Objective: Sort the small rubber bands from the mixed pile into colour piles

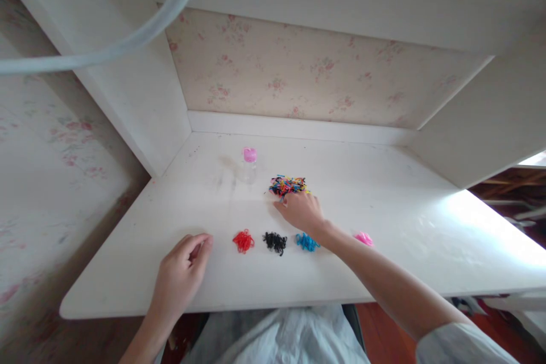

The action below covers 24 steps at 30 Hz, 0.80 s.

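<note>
My right hand [301,209] reaches over the near edge of a mixed heap of small coloured rubber bands [288,184]. Its fingers curl down into the heap, with the thumb close to the index finger; what lies between them is too small to make out. Left of the sorted piles, my left hand [187,259] rests at the table with thumb and fingers pressed together; anything inside is hidden. Between me and the heap lie a red pile [243,241], a black pile [275,243] and a blue pile [307,242] of bands. Beyond my right forearm shows a pink pile [364,238], partly covered.
A small clear bottle [249,173] with a pink cap [249,154] stands behind the heap on the white table [384,193]. Side panels and a shelf [341,0] enclose the back. A pale cable [128,42] crosses the upper left, near the camera.
</note>
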### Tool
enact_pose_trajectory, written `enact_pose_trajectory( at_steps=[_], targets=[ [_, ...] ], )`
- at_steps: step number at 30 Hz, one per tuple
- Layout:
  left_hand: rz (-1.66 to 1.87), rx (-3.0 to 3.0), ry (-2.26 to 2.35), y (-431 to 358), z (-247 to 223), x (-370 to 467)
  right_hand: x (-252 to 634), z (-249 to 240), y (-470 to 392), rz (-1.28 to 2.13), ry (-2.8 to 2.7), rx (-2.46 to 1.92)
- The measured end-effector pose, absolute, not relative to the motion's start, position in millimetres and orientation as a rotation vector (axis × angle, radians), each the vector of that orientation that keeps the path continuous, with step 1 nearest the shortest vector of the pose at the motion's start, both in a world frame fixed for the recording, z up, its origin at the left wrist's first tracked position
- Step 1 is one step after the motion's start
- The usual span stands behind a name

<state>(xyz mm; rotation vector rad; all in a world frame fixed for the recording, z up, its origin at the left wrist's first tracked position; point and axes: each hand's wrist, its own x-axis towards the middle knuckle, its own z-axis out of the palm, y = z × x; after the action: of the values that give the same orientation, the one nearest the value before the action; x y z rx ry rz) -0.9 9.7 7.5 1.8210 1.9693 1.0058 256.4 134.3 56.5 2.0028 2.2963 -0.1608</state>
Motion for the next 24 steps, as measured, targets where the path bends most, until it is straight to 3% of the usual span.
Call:
enact_pose_trajectory(
  at_steps=[18, 24],
  targets=[
    [1.005, 1.869, 1.918, 9, 8, 2, 272, 59, 107, -0.067, 2.404, 1.860],
    [0.980, 1.858, 1.907, 8, 9, 3, 256, 69, 77, -0.099, 2.782, 1.671]
  ],
)
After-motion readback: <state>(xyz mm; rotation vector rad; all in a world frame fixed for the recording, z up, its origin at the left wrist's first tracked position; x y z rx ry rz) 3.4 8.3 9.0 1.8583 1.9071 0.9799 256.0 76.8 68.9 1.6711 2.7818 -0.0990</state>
